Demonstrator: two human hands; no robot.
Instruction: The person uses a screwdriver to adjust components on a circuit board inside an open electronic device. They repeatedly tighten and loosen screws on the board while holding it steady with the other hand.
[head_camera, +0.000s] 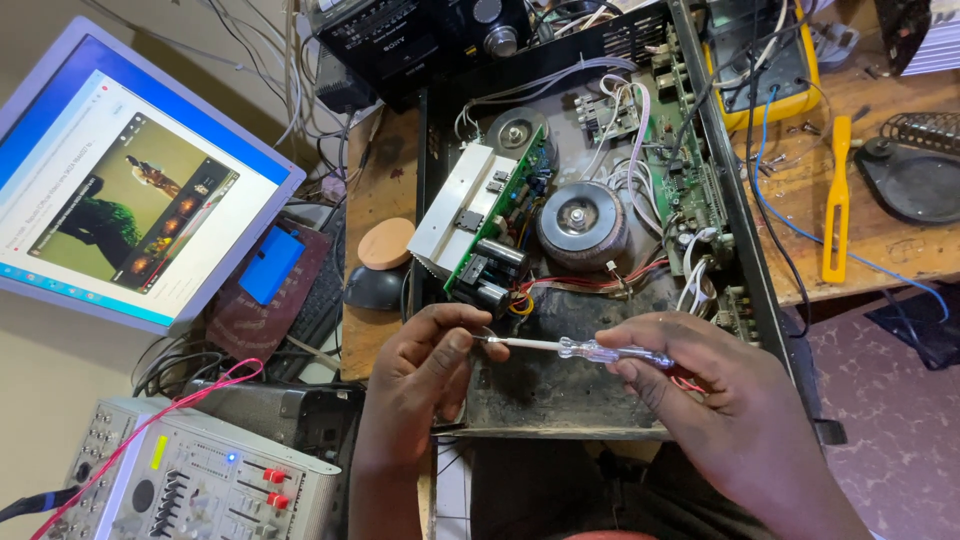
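Observation:
My right hand (705, 385) grips a clear-handled screwdriver (590, 349), held level with its metal shaft pointing left. My left hand (425, 360) pinches the tip of that shaft between thumb and forefinger. Both hands hover over the front of an opened black amplifier chassis (745, 250). Inside it sit a round toroidal transformer (580, 222), a green circuit board (500, 215) with a silver heatsink (455, 205) and black capacitors, and bundles of white and red wires.
A lit monitor (130, 190) stands at the left. A grey mixer (190, 480) with a red cable sits bottom left. On the wooden bench lie a yellow tool (837, 200), a yellow meter (770, 60), a blue wire, a computer mouse (375, 288) and a round tan disc (387, 243).

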